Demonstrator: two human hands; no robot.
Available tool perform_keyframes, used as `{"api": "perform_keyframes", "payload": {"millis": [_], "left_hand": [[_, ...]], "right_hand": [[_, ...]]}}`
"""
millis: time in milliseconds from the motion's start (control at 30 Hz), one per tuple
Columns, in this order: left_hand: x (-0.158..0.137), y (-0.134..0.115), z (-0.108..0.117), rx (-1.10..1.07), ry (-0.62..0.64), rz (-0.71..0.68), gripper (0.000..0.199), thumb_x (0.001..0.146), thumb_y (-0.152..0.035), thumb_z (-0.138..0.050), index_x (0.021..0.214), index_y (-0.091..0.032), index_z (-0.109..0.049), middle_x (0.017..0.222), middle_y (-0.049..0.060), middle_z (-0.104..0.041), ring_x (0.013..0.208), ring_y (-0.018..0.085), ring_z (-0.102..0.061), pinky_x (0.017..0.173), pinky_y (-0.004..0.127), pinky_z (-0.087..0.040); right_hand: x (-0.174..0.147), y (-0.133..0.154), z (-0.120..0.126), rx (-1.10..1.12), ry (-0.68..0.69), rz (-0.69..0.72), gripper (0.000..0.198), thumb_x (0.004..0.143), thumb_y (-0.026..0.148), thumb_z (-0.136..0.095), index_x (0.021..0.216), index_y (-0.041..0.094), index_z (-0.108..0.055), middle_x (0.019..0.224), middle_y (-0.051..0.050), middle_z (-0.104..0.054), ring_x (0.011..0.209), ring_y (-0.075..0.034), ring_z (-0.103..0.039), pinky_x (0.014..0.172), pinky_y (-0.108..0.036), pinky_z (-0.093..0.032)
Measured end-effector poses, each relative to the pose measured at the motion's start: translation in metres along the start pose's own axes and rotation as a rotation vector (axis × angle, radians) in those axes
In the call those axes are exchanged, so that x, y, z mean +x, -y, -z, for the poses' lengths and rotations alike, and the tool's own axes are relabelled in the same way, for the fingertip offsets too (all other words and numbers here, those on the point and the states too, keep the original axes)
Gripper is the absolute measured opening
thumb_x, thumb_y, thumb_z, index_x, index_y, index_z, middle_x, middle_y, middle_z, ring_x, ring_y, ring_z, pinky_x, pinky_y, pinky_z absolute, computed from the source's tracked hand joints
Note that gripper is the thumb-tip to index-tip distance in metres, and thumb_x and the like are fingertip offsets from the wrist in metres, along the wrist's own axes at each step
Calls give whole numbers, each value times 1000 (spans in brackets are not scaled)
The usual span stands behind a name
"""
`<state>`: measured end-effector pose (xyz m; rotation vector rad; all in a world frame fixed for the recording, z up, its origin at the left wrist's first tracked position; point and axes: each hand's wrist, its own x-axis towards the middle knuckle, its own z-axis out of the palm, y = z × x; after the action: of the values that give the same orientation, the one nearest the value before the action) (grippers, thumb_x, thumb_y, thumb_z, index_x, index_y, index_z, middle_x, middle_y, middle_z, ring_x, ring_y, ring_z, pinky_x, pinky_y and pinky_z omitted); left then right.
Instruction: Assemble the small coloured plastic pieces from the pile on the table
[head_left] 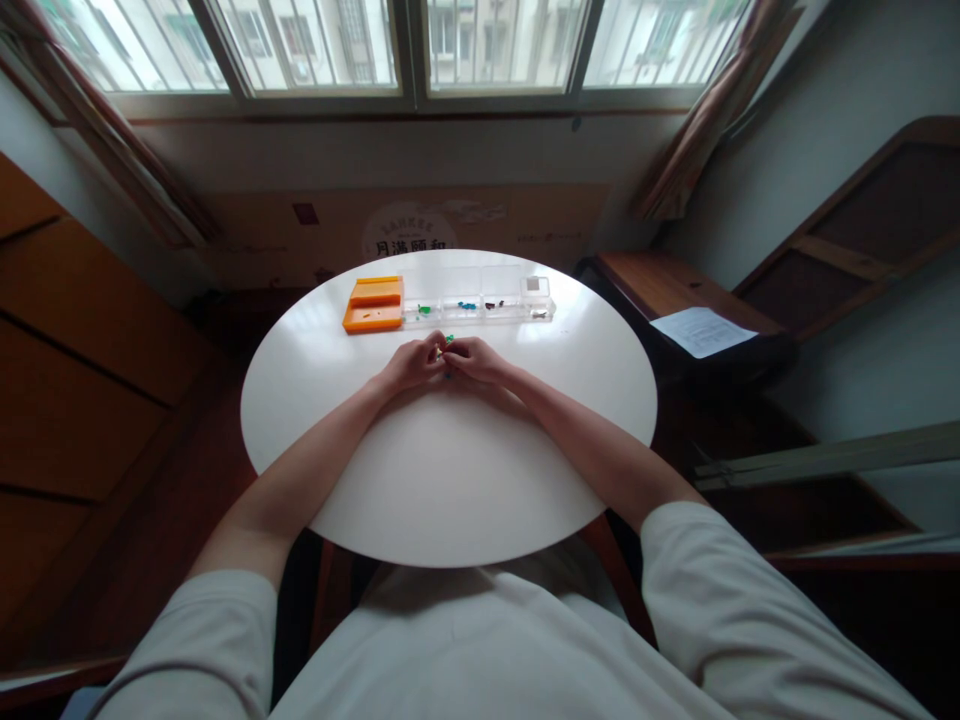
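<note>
Across the near edge of the white table (450,480), two forearms (330,445) reach to the middle of its far half, where the left hand (412,364) and right hand (478,359) meet, fingers curled in and tips pinched around a small green piece (449,340); how much of it each one holds I cannot tell. A blue bit (448,375) shows just below the fingertips, held or lying loose. With so little to grip, a hard squeeze could make the green piece spring free and skid over the smooth top. Just beyond the hands, along the far edge, sit an orange tray (375,324) and a row of clear boxes (481,313) with green bits (424,311), blue bits (466,305) and dark bits (495,304); their lids (460,281) look raised, so a forward bump could spill or mix the colours.
</note>
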<state>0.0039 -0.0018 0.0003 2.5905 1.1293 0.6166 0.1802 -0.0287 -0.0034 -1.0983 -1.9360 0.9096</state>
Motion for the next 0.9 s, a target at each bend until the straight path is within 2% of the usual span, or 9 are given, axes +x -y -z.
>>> {"api": "perform_keyframes", "payload": {"millis": [900], "left_hand": [[0,0,-2,-28,-18,10,27,78,-39,-54,97,-20,-53,63,-4,-53,54,9,-43,53,20,-26]], "right_hand": [[2,-9,-1,-16,-31,6,26,78,29,-53,86,9,-68,71,-4,-65,65,-13,-56,62,-23,-41]]}}
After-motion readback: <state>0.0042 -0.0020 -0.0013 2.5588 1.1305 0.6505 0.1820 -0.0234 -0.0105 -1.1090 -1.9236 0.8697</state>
